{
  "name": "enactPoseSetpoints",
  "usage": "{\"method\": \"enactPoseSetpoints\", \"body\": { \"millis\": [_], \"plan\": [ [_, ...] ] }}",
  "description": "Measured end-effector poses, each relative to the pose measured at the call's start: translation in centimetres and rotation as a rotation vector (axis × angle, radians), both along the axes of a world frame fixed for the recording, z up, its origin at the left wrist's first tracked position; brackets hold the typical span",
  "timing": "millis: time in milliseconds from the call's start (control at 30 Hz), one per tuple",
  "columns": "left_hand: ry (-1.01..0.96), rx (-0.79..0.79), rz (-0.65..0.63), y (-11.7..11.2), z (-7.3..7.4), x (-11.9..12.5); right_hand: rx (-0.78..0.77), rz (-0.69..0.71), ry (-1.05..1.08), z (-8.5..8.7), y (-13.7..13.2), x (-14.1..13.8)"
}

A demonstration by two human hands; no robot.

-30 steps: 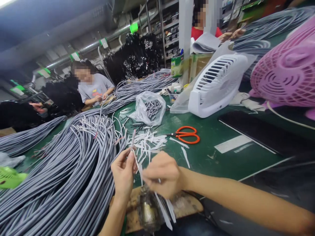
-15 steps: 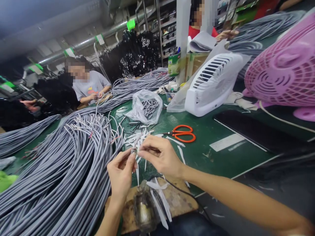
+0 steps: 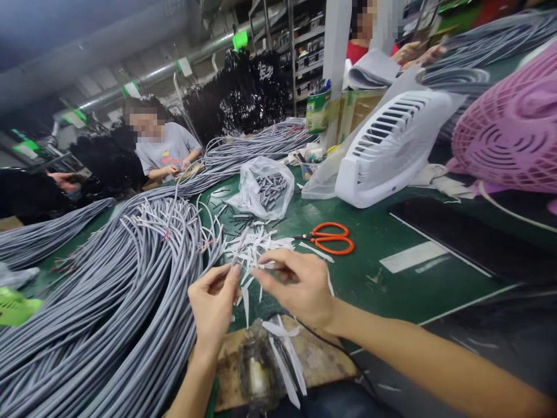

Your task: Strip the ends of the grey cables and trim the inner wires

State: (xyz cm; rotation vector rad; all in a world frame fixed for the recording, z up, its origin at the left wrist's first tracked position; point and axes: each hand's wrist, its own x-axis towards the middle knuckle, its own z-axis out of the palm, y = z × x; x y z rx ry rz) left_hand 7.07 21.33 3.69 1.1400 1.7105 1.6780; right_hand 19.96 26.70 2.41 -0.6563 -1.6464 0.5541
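My left hand [image 3: 215,299] pinches a thin greyish cable end [image 3: 238,251] between thumb and forefinger; its fine detail is blurred. Just to the right of it is my right hand [image 3: 300,284], thumb and forefinger slightly apart, with no held thing that I can make out. Beneath and beyond both hands lie scattered white strips [image 3: 278,244]. Orange-handled scissors [image 3: 333,238] rest on the green table [image 3: 361,302] past my right hand. A large bundle of grey cables [image 3: 126,302] with stripped ends fills the left side, close to my left hand.
A clear plastic bag [image 3: 248,180] holds short dark tubes. To the right stand a white fan [image 3: 387,151] and a pink fan [image 3: 505,128]. A small motor-like device [image 3: 259,366] sits on a wooden board [image 3: 319,354] near me. Two co-workers sit beyond the table.
My right hand has drawn back to the right from the left fingertips, and its thumb and forefinger have parted. The left hand keeps its pinch. The whole view has shifted slightly.
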Motion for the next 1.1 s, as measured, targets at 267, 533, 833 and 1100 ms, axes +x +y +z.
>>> {"method": "enactPoseSetpoints", "body": {
  "millis": [267, 533, 833, 1100],
  "plan": [
    [0.170, 0.138, 0.070, -0.5, -0.3, -0.5, 0.331, -0.131, -0.226, -0.6, -0.7, -0.3],
    [0.284, 0.159, 0.066, -0.9, -0.4, -0.1, 0.227, -0.115, -0.266, -1.3, -0.3, -0.7],
    [0.499, 0.194, 0.049, -1.1, -0.8, 0.0, 0.097, -0.008, -0.191, -0.9, -0.2, -0.8],
    [0.752, 0.247, 0.096, -1.1, -1.2, 0.2, 0.419, -0.066, -0.170, -1.9, -1.1, -1.0]
  ]
}}
